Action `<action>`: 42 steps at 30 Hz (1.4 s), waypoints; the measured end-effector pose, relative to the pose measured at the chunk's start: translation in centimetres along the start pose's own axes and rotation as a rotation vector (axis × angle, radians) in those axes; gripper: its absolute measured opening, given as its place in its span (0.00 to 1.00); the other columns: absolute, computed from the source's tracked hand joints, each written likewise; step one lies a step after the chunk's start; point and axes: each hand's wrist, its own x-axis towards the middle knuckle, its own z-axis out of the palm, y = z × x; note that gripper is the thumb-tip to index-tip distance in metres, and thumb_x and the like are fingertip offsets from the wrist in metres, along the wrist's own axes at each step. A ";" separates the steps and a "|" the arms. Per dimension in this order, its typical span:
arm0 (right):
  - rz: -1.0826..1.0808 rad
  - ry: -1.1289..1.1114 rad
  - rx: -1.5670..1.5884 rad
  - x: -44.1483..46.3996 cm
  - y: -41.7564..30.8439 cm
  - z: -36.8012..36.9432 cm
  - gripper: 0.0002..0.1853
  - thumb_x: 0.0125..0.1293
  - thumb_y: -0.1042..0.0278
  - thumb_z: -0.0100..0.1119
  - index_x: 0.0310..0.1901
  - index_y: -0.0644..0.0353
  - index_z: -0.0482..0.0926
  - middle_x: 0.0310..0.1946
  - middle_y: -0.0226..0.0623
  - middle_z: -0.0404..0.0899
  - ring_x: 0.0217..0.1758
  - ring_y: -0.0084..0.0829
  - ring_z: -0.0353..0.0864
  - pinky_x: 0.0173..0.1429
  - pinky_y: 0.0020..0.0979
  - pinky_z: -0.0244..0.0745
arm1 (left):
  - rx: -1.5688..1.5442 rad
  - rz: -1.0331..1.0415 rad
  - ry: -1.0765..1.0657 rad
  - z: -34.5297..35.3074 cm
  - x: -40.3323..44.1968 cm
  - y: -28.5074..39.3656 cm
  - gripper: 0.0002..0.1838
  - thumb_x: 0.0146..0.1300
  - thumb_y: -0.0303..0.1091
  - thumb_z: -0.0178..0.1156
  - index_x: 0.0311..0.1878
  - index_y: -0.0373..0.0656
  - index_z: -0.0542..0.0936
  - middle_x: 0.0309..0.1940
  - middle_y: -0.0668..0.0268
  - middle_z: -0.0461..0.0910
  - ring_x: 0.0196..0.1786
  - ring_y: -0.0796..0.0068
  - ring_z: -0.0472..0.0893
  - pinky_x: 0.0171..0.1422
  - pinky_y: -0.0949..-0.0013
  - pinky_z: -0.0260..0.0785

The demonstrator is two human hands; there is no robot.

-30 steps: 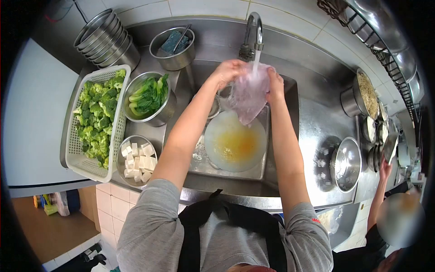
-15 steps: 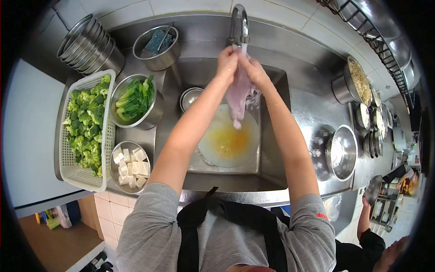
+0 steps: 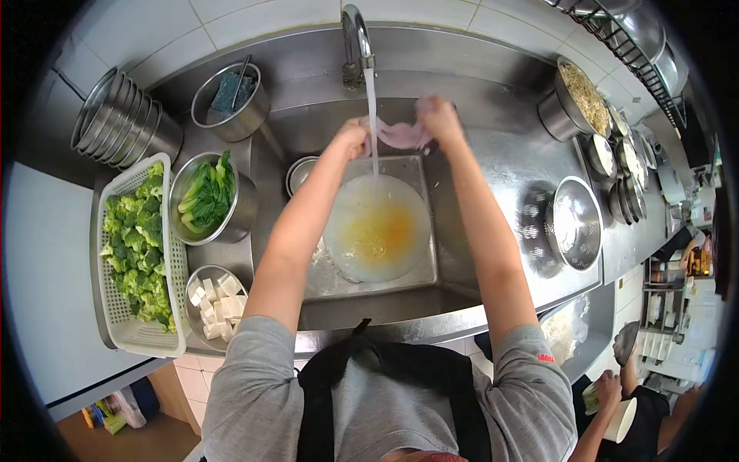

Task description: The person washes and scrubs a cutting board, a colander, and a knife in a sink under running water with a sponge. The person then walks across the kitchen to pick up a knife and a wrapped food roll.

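Note:
A wet, pale pink cloth is stretched between my two hands over the back of the sink. My left hand is closed on one end, just left of the running water. My right hand, blurred by motion, grips the other end. Water falls from the tap past the cloth. Below it sits a round basin of cloudy water with a yellow-orange patch. A small metal bowl is partly hidden behind my left forearm.
On the left stand a basket of broccoli, a pot of leafy greens, a bowl of tofu and stacked metal pots. A colander rests on the right counter. Another person's hand shows at lower right.
The cloth, bunched and hanging under the tap before, is now spread sideways between my hands. My hands have moved apart. The view has shifted, and more of the other person shows.

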 end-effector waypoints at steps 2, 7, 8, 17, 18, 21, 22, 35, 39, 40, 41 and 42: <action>0.060 -0.266 -0.145 -2.4 0.5 2.5 0.33 0.38 0.56 0.71 0.45 0.65 0.71 0.40 0.52 0.77 0.46 0.43 0.78 0.48 0.36 0.74 | 0.054 0.016 0.026 1.7 -0.6 2.0 0.05 0.52 0.24 0.57 0.33 0.37 0.75 0.23 0.65 0.76 0.27 0.73 0.75 0.31 0.69 0.69; 0.445 -0.214 0.742 -4.4 0.1 6.4 0.21 0.42 0.71 0.66 0.41 0.62 0.75 0.24 0.36 0.78 0.18 0.23 0.76 0.20 0.27 0.74 | -0.433 0.114 -0.470 2.0 -2.2 4.0 0.17 0.54 0.33 0.52 0.44 0.31 0.72 0.43 0.52 0.75 0.52 0.59 0.73 0.59 0.55 0.65; 0.397 -0.122 0.863 -4.8 -1.5 6.1 0.17 0.44 0.72 0.63 0.40 0.61 0.75 0.24 0.37 0.77 0.17 0.23 0.76 0.18 0.26 0.72 | -0.615 0.047 -0.056 3.7 -5.0 5.3 0.23 0.55 0.38 0.50 0.49 0.31 0.68 0.50 0.51 0.71 0.55 0.56 0.70 0.62 0.54 0.61; 0.175 0.098 0.770 -7.7 -3.5 8.2 0.26 0.40 0.83 0.54 0.47 0.65 0.67 0.39 0.42 0.74 0.39 0.31 0.76 0.38 0.29 0.73 | -0.646 0.097 0.081 2.2 -2.1 0.9 0.30 0.57 0.60 0.52 0.50 0.42 0.71 0.44 0.61 0.75 0.47 0.60 0.75 0.51 0.57 0.69; 0.202 0.120 0.616 -8.4 -3.4 7.8 0.29 0.47 0.73 0.59 0.54 0.64 0.62 0.43 0.42 0.73 0.41 0.35 0.76 0.43 0.35 0.73 | -0.401 0.182 0.102 2.3 -1.3 2.0 0.25 0.55 0.50 0.60 0.45 0.38 0.73 0.37 0.62 0.76 0.38 0.64 0.77 0.43 0.61 0.71; 0.668 -0.177 1.076 -9.5 -4.9 6.3 0.32 0.57 0.56 0.57 0.58 0.63 0.58 0.46 0.42 0.72 0.43 0.37 0.76 0.50 0.40 0.70 | 0.277 0.481 0.304 4.4 -2.6 3.0 0.21 0.49 0.43 0.66 0.39 0.37 0.74 0.29 0.63 0.76 0.31 0.69 0.76 0.37 0.65 0.70; 0.627 -0.326 1.607 -9.8 -6.0 5.2 0.30 0.62 0.44 0.49 0.55 0.61 0.64 0.45 0.42 0.73 0.45 0.39 0.75 0.53 0.46 0.68 | 0.360 0.467 0.367 5.4 -3.2 3.0 0.16 0.44 0.34 0.68 0.34 0.39 0.74 0.25 0.66 0.74 0.26 0.74 0.74 0.31 0.69 0.67; -0.643 0.243 0.650 -15.6 -10.3 1.5 0.11 0.45 0.80 0.54 0.34 0.61 0.74 0.33 0.41 0.75 0.39 0.36 0.76 0.41 0.34 0.72 | -1.221 0.014 -0.810 4.7 -11.1 -0.6 0.15 0.64 0.39 0.51 0.49 0.42 0.72 0.36 0.70 0.75 0.44 0.75 0.74 0.52 0.70 0.67; -1.303 -0.013 -0.113 -19.6 -7.2 0.2 0.06 0.48 0.66 0.56 0.24 0.56 0.69 0.26 0.35 0.71 0.33 0.36 0.73 0.39 0.35 0.67 | -0.366 -0.281 -0.438 5.0 -12.5 1.1 0.12 0.63 0.42 0.52 0.36 0.41 0.73 0.19 0.75 0.68 0.22 0.87 0.66 0.25 0.80 0.57; -1.402 -0.050 -0.114 -20.1 -5.6 0.9 0.07 0.47 0.65 0.55 0.23 0.56 0.69 0.24 0.34 0.70 0.30 0.35 0.72 0.36 0.36 0.67 | 0.260 -0.044 -0.479 6.4 -13.4 0.9 0.13 0.63 0.42 0.53 0.34 0.41 0.74 0.14 0.76 0.65 0.17 0.87 0.63 0.19 0.80 0.52; -1.501 -0.089 -0.111 -20.7 -3.8 2.0 0.08 0.45 0.64 0.55 0.22 0.57 0.68 0.22 0.34 0.70 0.27 0.35 0.71 0.33 0.36 0.67 | 0.375 -0.071 -0.491 6.9 -13.1 -0.9 0.15 0.63 0.46 0.52 0.30 0.43 0.73 0.12 0.77 0.63 0.15 0.86 0.60 0.18 0.79 0.50; -1.518 -0.056 -0.131 -21.3 -2.3 2.7 0.08 0.45 0.63 0.54 0.22 0.56 0.69 0.21 0.33 0.70 0.26 0.34 0.72 0.32 0.35 0.67 | 0.492 -0.102 -0.493 7.0 -12.5 -3.4 0.18 0.62 0.50 0.51 0.27 0.45 0.73 0.10 0.77 0.60 0.13 0.86 0.57 0.16 0.78 0.47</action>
